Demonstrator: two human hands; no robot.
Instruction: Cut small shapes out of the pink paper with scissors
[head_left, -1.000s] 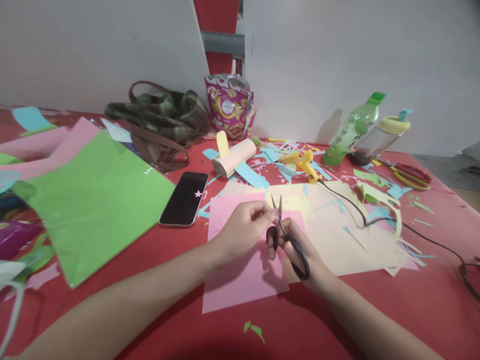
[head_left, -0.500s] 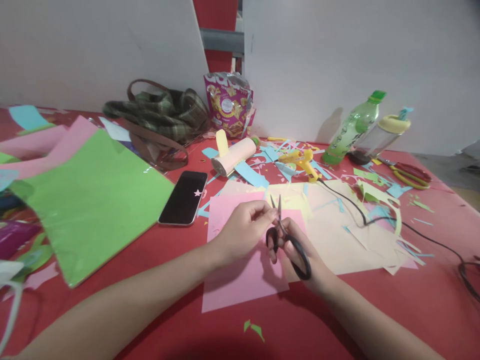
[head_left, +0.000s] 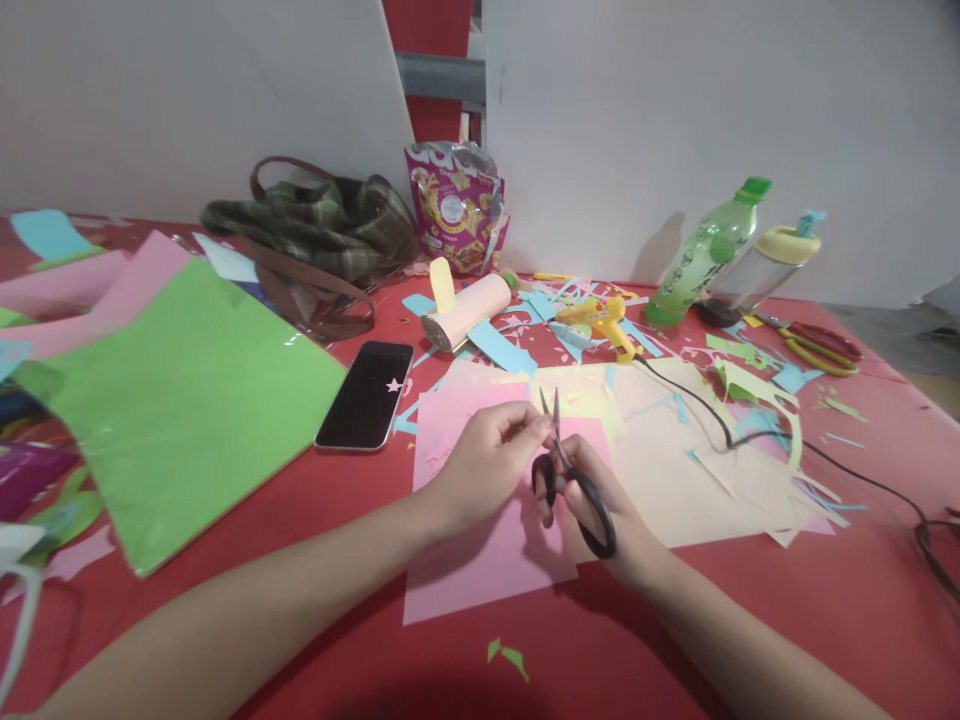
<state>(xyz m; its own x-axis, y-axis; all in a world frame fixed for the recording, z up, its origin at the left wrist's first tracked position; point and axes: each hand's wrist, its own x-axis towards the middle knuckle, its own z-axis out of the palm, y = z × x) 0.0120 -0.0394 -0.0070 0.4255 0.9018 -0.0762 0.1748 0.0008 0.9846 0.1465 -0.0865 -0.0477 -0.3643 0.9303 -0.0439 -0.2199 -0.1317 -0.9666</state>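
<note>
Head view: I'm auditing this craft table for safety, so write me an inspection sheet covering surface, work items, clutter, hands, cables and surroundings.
Surface: red tabletop, partly covered by paper.
Work items: black-handled scissors, blades slightly parted, above a pink sheet.
Clutter: paper scraps, green sheet, phone, yellow glue gun, green-capped bottle, snack pouch.
Left hand: pinched close beside the scissors; whether it holds anything is unclear.
Right hand: grips the scissors by their handles.
Cables: black cable runs from the glue gun across cream paper toward the right edge of the view.
Surroundings: white panels behind the table; other people, nothing seen.
</note>
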